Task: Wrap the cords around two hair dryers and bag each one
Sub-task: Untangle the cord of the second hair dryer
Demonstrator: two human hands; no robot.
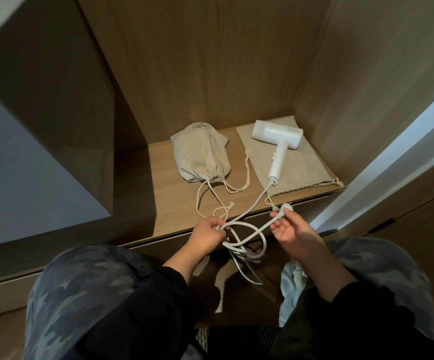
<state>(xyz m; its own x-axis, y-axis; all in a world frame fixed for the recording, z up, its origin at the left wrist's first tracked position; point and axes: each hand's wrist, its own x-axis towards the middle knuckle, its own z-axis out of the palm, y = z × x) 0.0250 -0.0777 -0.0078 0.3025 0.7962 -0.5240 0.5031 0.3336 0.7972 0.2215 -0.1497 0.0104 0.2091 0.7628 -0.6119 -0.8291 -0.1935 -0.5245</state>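
the slack cord (pixel 249 206) hangs off the shelf (pixel 174 198) edge in crossed loops, so a hard pull could knot it or drag the white hair dryer (pixel 278 137) off the flat bag (pixel 301 167) it lies on. the left grip (pixel 208 233), knuckles up, is curled round the cord's middle; the right grip (pixel 291 227), palm up, pinches the plug (pixel 287 207) at the shelf edge.

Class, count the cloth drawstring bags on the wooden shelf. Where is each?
2. A bulging bag, drawn closed, lies left on the shelf; a flat bag lies right, under the white hair dryer. No other shows.
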